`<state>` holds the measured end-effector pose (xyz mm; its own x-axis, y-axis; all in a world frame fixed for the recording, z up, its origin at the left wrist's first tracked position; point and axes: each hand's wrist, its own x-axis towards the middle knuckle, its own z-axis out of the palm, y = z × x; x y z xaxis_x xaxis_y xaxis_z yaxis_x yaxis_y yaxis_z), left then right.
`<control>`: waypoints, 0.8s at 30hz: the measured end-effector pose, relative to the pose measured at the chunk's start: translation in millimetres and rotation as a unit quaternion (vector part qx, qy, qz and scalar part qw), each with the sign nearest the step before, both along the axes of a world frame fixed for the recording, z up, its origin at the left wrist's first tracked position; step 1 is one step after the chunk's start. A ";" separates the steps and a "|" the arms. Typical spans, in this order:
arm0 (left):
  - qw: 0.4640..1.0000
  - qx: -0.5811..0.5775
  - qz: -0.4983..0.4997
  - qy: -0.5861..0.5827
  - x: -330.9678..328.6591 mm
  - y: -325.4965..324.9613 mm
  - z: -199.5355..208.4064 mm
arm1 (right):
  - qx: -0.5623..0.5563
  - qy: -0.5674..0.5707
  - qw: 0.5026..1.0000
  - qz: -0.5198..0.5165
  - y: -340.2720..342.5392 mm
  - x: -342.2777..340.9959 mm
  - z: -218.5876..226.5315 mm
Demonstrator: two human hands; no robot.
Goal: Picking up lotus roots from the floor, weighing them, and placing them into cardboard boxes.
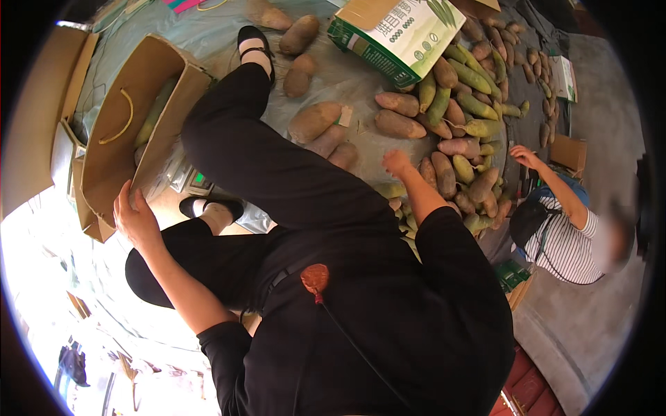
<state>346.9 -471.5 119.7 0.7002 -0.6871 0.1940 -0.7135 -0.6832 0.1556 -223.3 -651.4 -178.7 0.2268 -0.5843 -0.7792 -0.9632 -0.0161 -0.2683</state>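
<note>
My left hand is at the near edge of an open cardboard box, fingers stretched and apart; I cannot tell whether they touch it. The tall box has a yellow cord handle, and a long green radish lies inside. Curled fingers show on my right hand, with nothing visible in them. It hangs over the plastic sheet beside a heap of green radishes and brownish, soil-covered roots. Several more brown roots lie between my leg and the heap.
A white and green carton stands at the far side of the heap. Beside the cardboard box sits a scale with a lit green display. My feet are on the plastic sheet. At right, another person in a striped shirt reaches toward the roots.
</note>
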 end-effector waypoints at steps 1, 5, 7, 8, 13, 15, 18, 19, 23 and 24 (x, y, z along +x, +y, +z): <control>1.000 -0.003 -0.001 -0.007 -1.8 1.3 4.0 | 0.009 0.013 0.997 -0.076 21.9 7.6 -3.6; 0.999 -0.019 -0.042 -0.014 -7.3 -15.0 -4.5 | -0.098 -0.038 0.906 0.411 44.7 -24.7 -35.1; 0.999 -0.017 -0.038 -0.023 -6.2 -14.0 -5.1 | -0.086 -0.009 0.922 0.378 45.6 -4.4 -42.1; 0.999 -0.013 -0.043 -0.023 -4.1 -13.8 -4.9 | -0.076 0.023 0.934 0.348 44.1 5.0 -41.8; 0.999 0.006 -0.027 -0.043 1.3 -9.7 -5.9 | -0.053 0.043 0.983 0.171 33.3 -1.6 -0.8; 0.999 0.010 -0.012 -0.053 3.7 0.1 -0.8 | -0.043 0.034 0.994 0.096 29.1 8.9 39.0; 0.999 0.004 -0.012 -0.047 -0.1 -7.9 -5.1 | -0.005 0.123 0.988 0.097 35.9 4.1 79.7; 0.999 0.000 -0.018 -0.044 -1.5 -10.8 -6.8 | -0.007 0.151 0.979 0.137 43.9 -0.5 76.6; 0.999 -0.005 -0.025 -0.039 -2.7 -13.1 -9.6 | 0.027 0.166 0.940 0.297 70.8 13.5 66.4; 0.999 -0.007 -0.022 -0.041 -2.4 -12.0 -9.7 | 0.024 0.166 0.939 0.299 79.4 19.6 62.3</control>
<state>344.5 -483.5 110.0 0.6514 -0.7131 0.2592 -0.7530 -0.6496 0.1050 -203.7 -572.0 -116.4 0.2437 -0.3920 -0.8871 -0.8163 -0.5768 0.0306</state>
